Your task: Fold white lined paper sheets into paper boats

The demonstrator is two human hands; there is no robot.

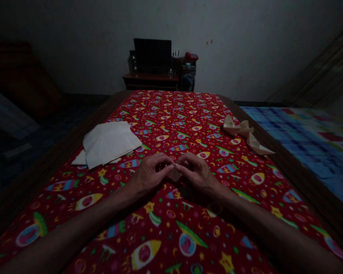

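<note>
My left hand (150,173) and my right hand (196,171) meet at the middle of a table covered with a red patterned cloth (174,114). Both hands pinch a small folded piece of pale paper (175,174) between their fingertips, held just above the cloth. Most of the paper is hidden by the fingers. A loose stack of white paper sheets (108,144) lies to the left of my left hand. Folded paper boats (246,135) sit at the right edge of the cloth.
The dark wooden table rim (291,167) shows on both sides. A blue checked mat (303,140) lies to the right. Against the far wall stands a low cabinet (151,80) with a dark screen (152,53) and small items. The room is dim.
</note>
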